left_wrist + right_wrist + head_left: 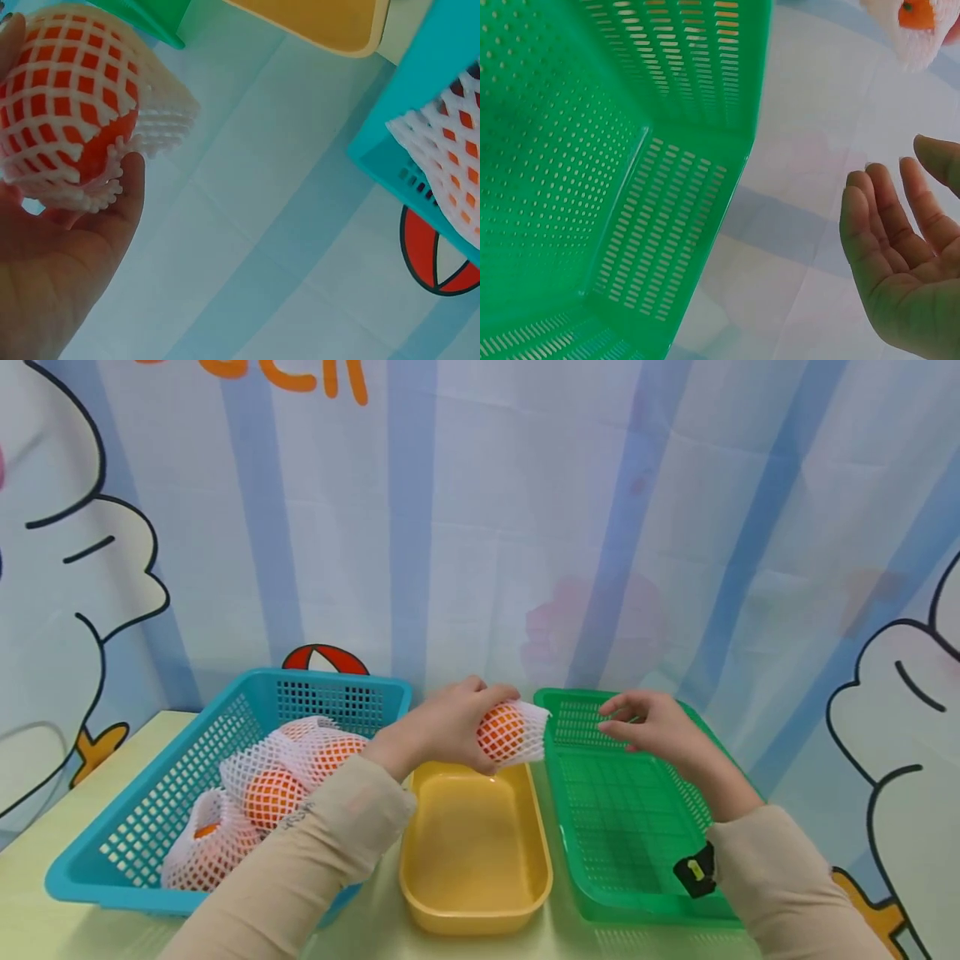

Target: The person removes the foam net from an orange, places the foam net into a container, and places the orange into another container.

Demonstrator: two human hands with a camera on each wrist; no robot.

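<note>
My left hand [450,727] grips an orange [501,733] in a white foam net, held above the far end of the yellow tray [474,852]. Up close in the left wrist view, the thumb and fingers wrap around the netted orange [67,112], and the net's loose end sticks out past the fruit. Over the far part of the green basket [622,814] hovers my right hand [654,727], fingers loosely bent with nothing in them. The right wrist view has this hand [904,262] palm up, apart from the netted orange [917,15] at the top corner.
At the left stands a blue basket [112,892] with several netted oranges [273,797] inside, partly behind my left sleeve. Blue basket, yellow tray and green basket stand side by side on a pale yellow table [30,868]. A striped cartoon curtain [480,527] hangs behind them.
</note>
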